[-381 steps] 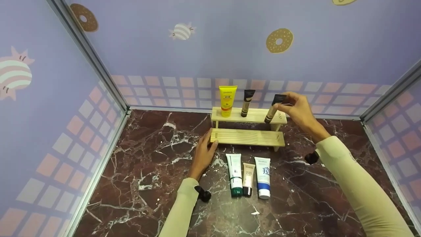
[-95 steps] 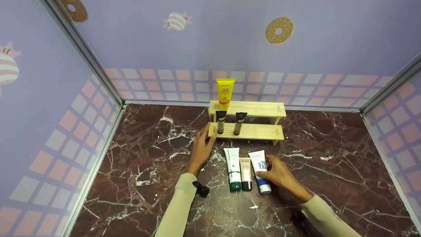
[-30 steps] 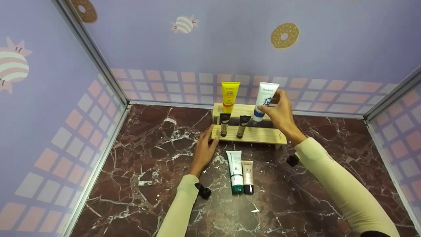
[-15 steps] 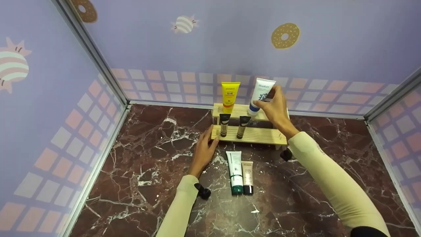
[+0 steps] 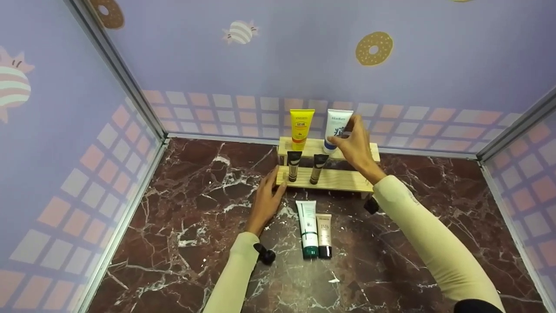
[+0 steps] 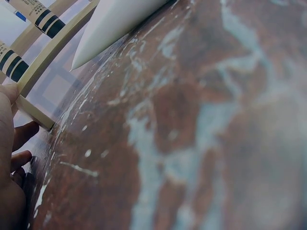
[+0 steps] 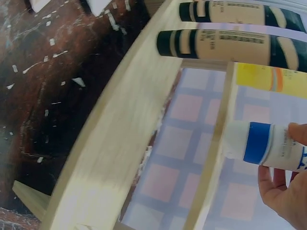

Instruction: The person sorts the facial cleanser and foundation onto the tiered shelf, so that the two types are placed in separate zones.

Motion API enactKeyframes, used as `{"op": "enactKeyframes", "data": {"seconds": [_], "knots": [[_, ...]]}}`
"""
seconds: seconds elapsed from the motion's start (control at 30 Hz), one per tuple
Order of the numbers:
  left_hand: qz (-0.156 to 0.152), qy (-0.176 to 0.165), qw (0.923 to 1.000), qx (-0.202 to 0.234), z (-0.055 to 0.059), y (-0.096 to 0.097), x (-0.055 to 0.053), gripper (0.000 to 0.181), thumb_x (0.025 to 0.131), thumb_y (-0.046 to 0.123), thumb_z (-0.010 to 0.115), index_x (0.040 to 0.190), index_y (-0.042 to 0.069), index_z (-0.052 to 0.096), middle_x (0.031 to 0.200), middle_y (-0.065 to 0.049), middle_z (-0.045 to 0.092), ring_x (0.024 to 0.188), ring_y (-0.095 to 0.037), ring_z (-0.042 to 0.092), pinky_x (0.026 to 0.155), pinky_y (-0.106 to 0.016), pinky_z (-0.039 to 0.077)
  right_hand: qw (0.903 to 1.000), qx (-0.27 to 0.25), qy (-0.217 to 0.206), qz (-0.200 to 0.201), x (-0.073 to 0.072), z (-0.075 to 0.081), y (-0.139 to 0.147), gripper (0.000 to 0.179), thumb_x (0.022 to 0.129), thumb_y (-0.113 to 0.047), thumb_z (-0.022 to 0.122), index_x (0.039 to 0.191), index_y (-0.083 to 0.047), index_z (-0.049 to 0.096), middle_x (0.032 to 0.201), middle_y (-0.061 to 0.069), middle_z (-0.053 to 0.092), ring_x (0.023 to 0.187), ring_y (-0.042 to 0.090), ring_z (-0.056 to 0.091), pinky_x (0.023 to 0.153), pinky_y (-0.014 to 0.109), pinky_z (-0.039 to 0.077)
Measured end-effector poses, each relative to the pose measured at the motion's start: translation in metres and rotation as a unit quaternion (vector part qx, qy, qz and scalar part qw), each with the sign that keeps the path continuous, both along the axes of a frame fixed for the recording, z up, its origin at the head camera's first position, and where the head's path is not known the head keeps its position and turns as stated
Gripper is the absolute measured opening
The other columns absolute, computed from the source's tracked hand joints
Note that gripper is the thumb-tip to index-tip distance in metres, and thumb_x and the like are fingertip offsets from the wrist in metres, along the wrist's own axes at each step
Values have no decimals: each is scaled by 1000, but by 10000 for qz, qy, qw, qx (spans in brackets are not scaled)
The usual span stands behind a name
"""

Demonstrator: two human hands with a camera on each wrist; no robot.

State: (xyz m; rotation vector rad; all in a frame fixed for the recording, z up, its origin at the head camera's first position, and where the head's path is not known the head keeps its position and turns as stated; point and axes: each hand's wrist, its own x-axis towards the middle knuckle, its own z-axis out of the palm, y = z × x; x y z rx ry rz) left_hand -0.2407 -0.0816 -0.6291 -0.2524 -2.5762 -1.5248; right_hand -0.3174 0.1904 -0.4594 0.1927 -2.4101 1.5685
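In the head view my right hand (image 5: 357, 145) holds a white cosmetic tube with a blue band (image 5: 339, 124) between thumb and fingers, cap down at the upper shelf. The right wrist view shows its white cap (image 7: 236, 139) by the shelf edge; whether it bears weight I cannot tell. My left hand (image 5: 266, 202) grips the left end of the two-tier wooden stand (image 5: 343, 180), thumb at the front edge. A yellow tube (image 5: 301, 128) stands on the upper shelf. Two small black-and-beige tubes, a left one (image 5: 293, 167) and a right one (image 5: 318, 169), stand on the lower shelf.
On the dark marbled tabletop (image 5: 208, 217) before the stand lie a white tube with a green cap (image 5: 309, 228) and a beige BB cream tube (image 5: 324, 234), side by side. A patterned back wall (image 5: 243, 78) rises close behind the stand; side panels flank the table.
The blue-banded tube has gone from the tabletop to the upper shelf in my right hand, lately shifting left and turning more upright. Earlier, both small dark tubes moved from upper to lower shelf.
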Motion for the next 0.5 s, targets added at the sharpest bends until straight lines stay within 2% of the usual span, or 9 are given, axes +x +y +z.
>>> {"op": "enactKeyframes", "data": {"seconds": [0.37,0.5], "knots": [[-41,205,9998,36,0,1,-1,67,115,42,60,174,16,38,170,-21,43,154,-47,45,122,-69,39,9998,83,36,158,1,-3,2,57,92,10,81,138,9,47,126,25,62,116,36,67,100,41,61],[-17,189,9998,9,0,0,0,68,115,42,60,174,16,38,170,-21,43,153,-47,46,121,-68,39,9996,68,-19,278,4,-5,6,58,93,6,83,139,10,49,128,25,63,117,37,68,104,43,59]]}}
